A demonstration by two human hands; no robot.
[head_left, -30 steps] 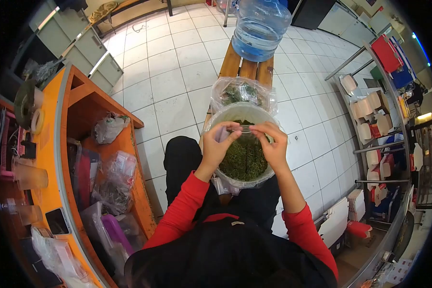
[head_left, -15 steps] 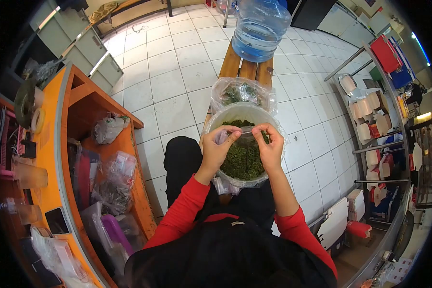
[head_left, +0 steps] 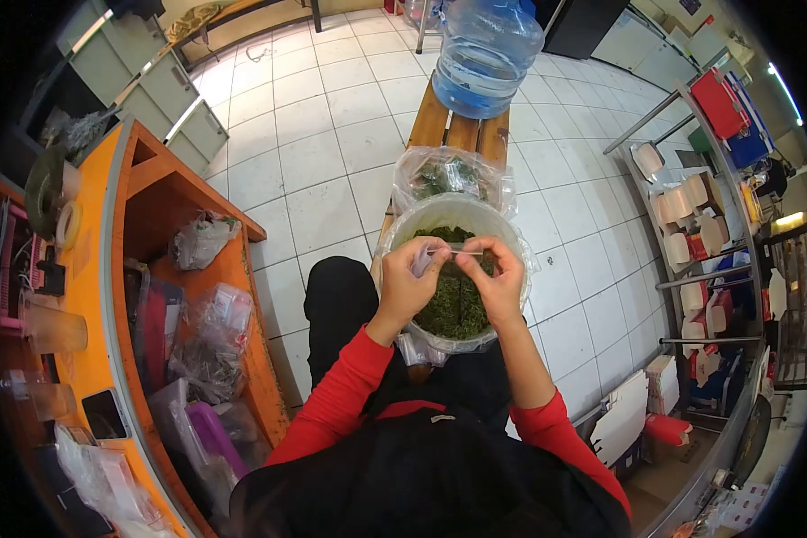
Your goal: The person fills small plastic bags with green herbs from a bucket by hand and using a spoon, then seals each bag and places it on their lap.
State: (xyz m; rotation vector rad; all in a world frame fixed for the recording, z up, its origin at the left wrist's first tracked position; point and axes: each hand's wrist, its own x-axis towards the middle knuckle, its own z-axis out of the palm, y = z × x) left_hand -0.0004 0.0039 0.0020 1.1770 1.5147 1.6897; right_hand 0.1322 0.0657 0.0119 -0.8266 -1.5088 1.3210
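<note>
Both hands are close together above a round, pale tub lined with clear plastic and filled with chopped green leaves. My left hand pinches one side of a small clear plastic bag. Thumb and fingers of my right hand are closed on its other side. The bag's edge stretches between the fingertips. Just beyond the tub, a clear plastic bag of greens rests on the wooden bench.
A large blue water bottle stands on the bench's far end. At left is an orange counter with plastic cups, a phone and bags below. A metal rack with boxes stands right.
My right hand has moved slightly left, closer to my left hand. The bag's edge between them now looks narrower and straighter.
</note>
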